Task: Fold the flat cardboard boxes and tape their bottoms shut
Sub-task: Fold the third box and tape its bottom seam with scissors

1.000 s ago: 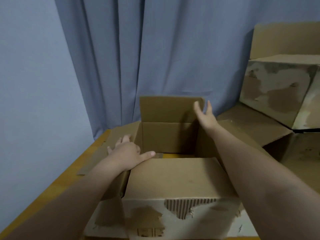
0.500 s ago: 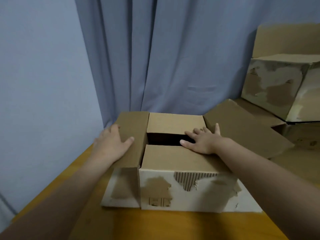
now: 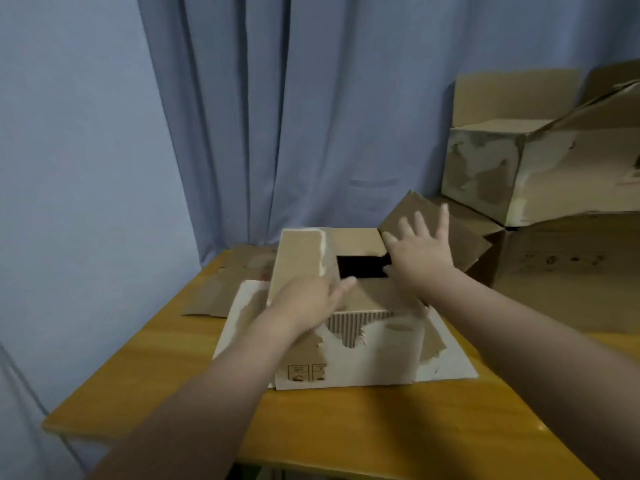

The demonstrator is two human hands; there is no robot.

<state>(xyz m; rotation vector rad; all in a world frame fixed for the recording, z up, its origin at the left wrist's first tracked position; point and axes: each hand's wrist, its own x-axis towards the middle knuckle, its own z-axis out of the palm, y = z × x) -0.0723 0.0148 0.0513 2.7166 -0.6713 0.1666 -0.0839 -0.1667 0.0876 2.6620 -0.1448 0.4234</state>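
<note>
From the head view, your box [image 3: 349,358] sits on the table [image 3: 166,372], short flaps [image 3: 370,296] down. Your flat left hand [image 3: 304,303] tips the left flap [image 3: 298,261] inward, your spread right hand [image 3: 419,254] presses the right flap [image 3: 465,245]; closing and taping remain

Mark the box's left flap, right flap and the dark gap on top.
left flap [image 3: 298,258]: head view, on its pale outer face.
right flap [image 3: 465,242]: head view, on its bare brown right part.
dark gap [image 3: 362,267]: head view, middle of the opening.
</note>
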